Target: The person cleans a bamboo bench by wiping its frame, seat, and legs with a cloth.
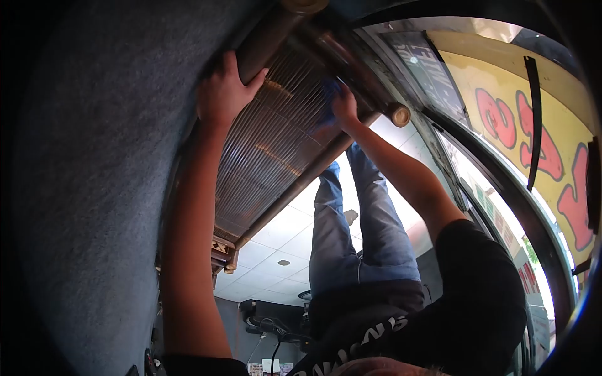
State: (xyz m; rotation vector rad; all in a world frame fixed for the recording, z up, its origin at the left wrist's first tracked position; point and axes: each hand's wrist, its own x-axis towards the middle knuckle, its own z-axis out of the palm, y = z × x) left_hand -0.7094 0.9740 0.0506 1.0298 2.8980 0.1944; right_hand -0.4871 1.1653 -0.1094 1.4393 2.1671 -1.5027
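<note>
A bamboo bench (263,147) with a surface of thin slats spans the upper middle. My left hand (224,94) grips a thick dark bamboo pole (266,41) at the bench's edge, thumb on one side and some fingers hidden behind it. Pressed to the slats is a blue cloth (327,103), blurred and partly covered by my right hand (343,105), whose fingers are closed on it. A second thick pole (364,72) with a pale cut end runs just beyond my right hand.
A grey, carpet-like surface (94,175) fills the left side. White floor tiles (269,250) lie below the bench, near my jeans-clad legs (360,219). Framed glass (501,182) with a yellow lettered sign stands at right. Dark equipment with cables (273,323) shows at the bottom.
</note>
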